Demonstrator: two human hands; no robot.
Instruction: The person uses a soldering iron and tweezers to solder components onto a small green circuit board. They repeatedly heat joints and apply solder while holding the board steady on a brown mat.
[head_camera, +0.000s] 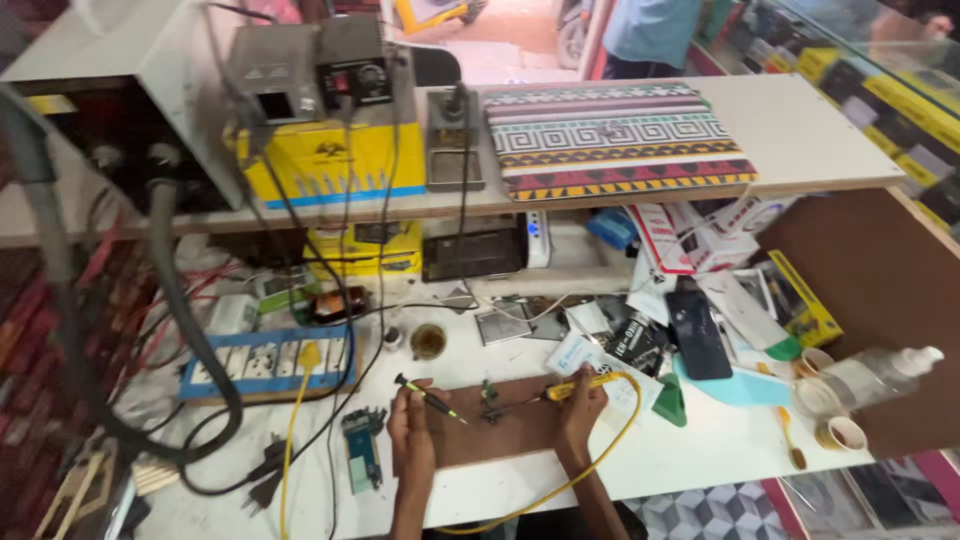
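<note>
My left hand (411, 425) holds a thin tool with a dark green grip (428, 397), its tip pointing right toward a small green circuit board (490, 398). My right hand (579, 412) grips a yellow-handled soldering iron (577, 384) with a yellow cable (590, 465) looping off the table edge; its tip reaches left to the same board. The board lies on a brown work mat (500, 432) between both hands.
A blue circuit board (362, 448) lies left of my left hand. A blue power strip (268, 362), black cables, a dark phone (697, 333), a clear bottle (880, 372), small cups and papers crowd the white table. A soldering station on a yellow box (322, 160) and a patterned laptop (615, 138) sit on the shelf.
</note>
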